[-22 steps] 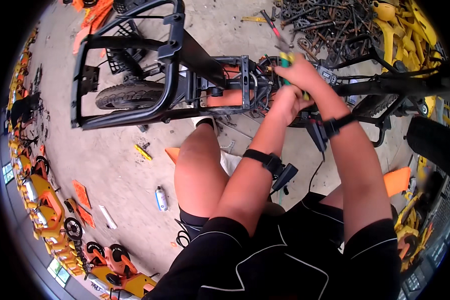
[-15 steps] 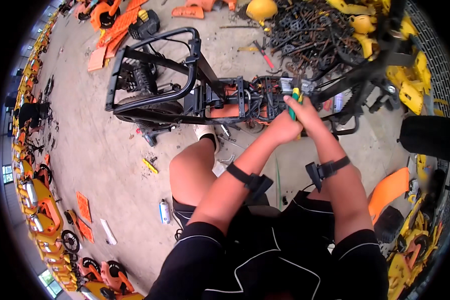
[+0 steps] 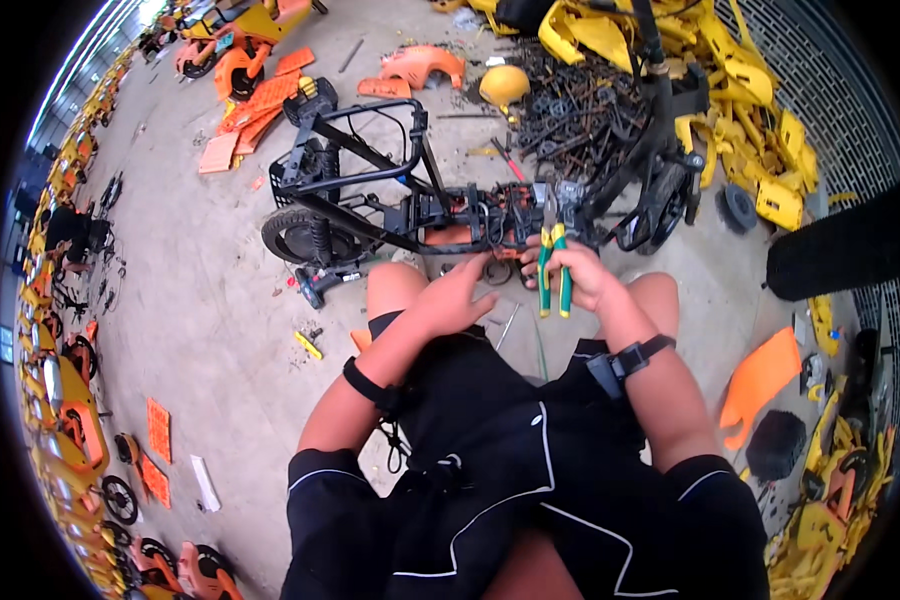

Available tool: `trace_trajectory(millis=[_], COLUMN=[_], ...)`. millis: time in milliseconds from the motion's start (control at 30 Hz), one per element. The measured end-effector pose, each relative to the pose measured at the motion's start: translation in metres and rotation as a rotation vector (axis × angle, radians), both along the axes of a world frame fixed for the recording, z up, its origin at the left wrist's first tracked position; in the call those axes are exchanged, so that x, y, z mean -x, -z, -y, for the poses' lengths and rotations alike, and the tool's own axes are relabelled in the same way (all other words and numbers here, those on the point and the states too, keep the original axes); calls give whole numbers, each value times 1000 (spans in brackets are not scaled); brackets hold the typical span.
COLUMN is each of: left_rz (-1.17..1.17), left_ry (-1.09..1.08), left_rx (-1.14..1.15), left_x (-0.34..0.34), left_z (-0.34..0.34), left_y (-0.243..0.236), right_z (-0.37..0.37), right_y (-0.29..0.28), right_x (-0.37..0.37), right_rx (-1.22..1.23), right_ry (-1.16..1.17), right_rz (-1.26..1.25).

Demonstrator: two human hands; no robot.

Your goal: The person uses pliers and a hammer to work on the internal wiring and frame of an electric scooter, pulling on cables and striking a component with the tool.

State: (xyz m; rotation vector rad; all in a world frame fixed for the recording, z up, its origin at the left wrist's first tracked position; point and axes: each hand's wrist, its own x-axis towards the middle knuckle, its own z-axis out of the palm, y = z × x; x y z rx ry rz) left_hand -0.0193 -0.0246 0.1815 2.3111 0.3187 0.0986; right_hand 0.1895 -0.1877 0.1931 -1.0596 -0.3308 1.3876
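Right hand [image 3: 580,275] grip clenched on green-handled pliers [image 3: 553,268]; left hand [image 3: 460,298] grip released

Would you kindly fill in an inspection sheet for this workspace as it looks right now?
Surface: bare concrete floor, dusty, with small bits scattered on it.
Job's things: stripped black scooter frame lying on the floor in front of the person; green-handled pliers pointing at its orange middle section.
Clutter: heap of dark metal parts; yellow plastic panels; orange panels; loose orange panel.
Grippers: right hand closed around the pliers' handles; left hand open, empty, close below the frame.
Cables: tangle of wires in the frame's middle, detail unclear; black straps on both forearms.
Surroundings: rows of orange scooters along the left edge; grey mesh fence at right.
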Motion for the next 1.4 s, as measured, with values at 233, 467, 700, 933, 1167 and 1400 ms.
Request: trace_trajectory(millis=[233, 467, 700, 933, 1167, 1400], left_rz=[90, 142, 179, 173, 194, -85], left_ry=[-81, -263, -297, -296, -336, -203], left_rx=[-91, 433, 535, 576, 334, -227], left_x=[17, 15, 14, 12, 16, 15], left_z=[-7, 3, 12, 22, 28, 39], left_y=[53, 60, 69, 66, 63, 53], right_z=[3, -20, -13, -11, -12, -20], right_y=[129, 176, 183, 214, 210, 207], right_x=[3, 28, 38, 35, 37, 35], right_rx=[452, 489, 576, 541, 552, 582], right_ry=[231, 48, -66, 16, -65, -98], right_rz=[-33, -160, 84, 148, 194, 259])
